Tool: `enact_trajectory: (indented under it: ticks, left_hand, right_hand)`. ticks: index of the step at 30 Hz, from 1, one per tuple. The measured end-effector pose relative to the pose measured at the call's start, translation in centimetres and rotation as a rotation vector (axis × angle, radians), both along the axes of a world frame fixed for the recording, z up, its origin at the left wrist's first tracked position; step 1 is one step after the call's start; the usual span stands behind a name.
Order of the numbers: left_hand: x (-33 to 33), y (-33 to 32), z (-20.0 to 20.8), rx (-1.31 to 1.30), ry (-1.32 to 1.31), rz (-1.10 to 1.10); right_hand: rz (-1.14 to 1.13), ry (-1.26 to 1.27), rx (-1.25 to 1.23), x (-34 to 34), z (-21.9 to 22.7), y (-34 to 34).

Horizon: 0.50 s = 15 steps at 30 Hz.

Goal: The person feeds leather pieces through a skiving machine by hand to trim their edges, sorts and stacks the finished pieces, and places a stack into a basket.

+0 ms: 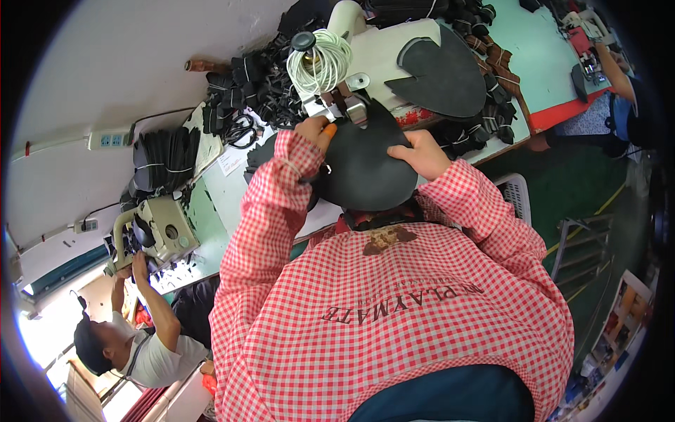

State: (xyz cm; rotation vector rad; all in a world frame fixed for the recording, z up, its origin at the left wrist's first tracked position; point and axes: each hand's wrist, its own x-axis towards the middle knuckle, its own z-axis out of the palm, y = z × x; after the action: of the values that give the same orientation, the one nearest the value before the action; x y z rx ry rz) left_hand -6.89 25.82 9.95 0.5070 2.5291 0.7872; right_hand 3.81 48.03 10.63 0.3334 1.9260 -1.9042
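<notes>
Grasps a black sheet by its right edge with the right hand, near and beside a machine foot; bends the left hand at its far left, grip unclear.

At far left, a person in white shirt and dark cap working at a beige machine, near a white wall socket. At right, a white plastic basket, a metal rack, green floor and, higher, another worker.
</notes>
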Motion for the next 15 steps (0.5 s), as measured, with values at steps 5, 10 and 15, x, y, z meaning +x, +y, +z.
enact_trajectory:
  ticks: [5, 10, 15]
  left_hand:
    - [-2.0, 2.6, 2.0, -0.073, -0.28, -0.004]
    - [-2.8, -3.8, 1.7, -0.17, -0.075, 0.163]
    - [-2.5, -10.8, -2.3, -0.872, -0.138, -0.096]
  right_hand:
    - [0.069, -0.349, -0.268, 3.2, 2.7, -1.7]
    - [-0.086, 0.249, 0.382, 2.8, 7.5, 0.9]
    - [-0.07, 0.857, 1.166, -1.6, 4.7, 10.5]
